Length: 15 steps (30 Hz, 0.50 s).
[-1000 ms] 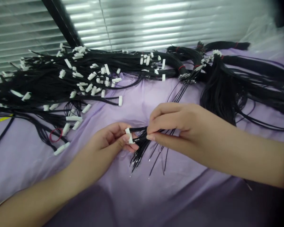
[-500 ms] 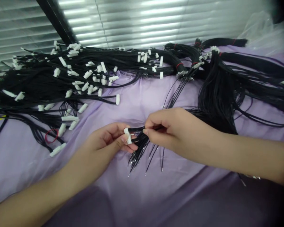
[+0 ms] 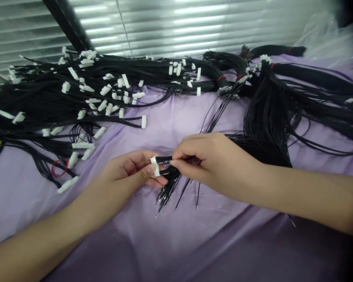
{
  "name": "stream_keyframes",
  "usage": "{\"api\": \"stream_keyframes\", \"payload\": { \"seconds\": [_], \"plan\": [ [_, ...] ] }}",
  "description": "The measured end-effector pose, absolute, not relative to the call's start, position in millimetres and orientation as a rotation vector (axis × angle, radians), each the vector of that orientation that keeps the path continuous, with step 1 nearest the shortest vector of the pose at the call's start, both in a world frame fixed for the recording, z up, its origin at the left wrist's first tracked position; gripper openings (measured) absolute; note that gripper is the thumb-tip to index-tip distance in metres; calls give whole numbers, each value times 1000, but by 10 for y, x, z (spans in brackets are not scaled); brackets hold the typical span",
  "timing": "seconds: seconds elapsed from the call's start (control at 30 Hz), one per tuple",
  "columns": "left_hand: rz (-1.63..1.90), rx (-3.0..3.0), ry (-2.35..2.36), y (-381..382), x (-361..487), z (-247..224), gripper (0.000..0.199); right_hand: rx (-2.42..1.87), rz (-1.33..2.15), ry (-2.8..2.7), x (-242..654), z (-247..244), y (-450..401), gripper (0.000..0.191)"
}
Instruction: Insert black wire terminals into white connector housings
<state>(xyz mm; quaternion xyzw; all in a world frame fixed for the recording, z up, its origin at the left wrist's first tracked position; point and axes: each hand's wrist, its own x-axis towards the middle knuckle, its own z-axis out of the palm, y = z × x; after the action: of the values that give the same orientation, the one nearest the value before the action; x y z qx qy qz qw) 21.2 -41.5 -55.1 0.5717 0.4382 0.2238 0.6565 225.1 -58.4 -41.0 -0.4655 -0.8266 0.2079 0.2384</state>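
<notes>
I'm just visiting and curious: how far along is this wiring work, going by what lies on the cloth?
Already done, it seems: a large pile of black wires with white connectors lies at the far left. In hand: the left hand pinches a small white connector while the right hand holds thin wires at it. Left: thick bundles of loose wires wait on the purple cloth, so plenty likely remains.

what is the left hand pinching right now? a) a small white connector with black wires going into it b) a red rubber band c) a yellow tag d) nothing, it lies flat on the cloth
a: the left hand pinches a small white connector between thumb and fingers, while the right hand holds the black wires that run into it, above the purple cloth.
</notes>
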Motion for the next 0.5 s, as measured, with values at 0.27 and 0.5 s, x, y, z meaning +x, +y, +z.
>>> {"api": "stream_keyframes", "payload": {
  "seconds": [0.27, 0.5],
  "plan": [
    [532, 1319, 1002, -435, 211, -558, 10, -1352, 687, -2256, 2203, -374, -584, 18],
    [552, 1347, 992, -460, 210, -568, 11, -1414, 884, -2201, 2232, -341, -581, 21]
  ]
}}
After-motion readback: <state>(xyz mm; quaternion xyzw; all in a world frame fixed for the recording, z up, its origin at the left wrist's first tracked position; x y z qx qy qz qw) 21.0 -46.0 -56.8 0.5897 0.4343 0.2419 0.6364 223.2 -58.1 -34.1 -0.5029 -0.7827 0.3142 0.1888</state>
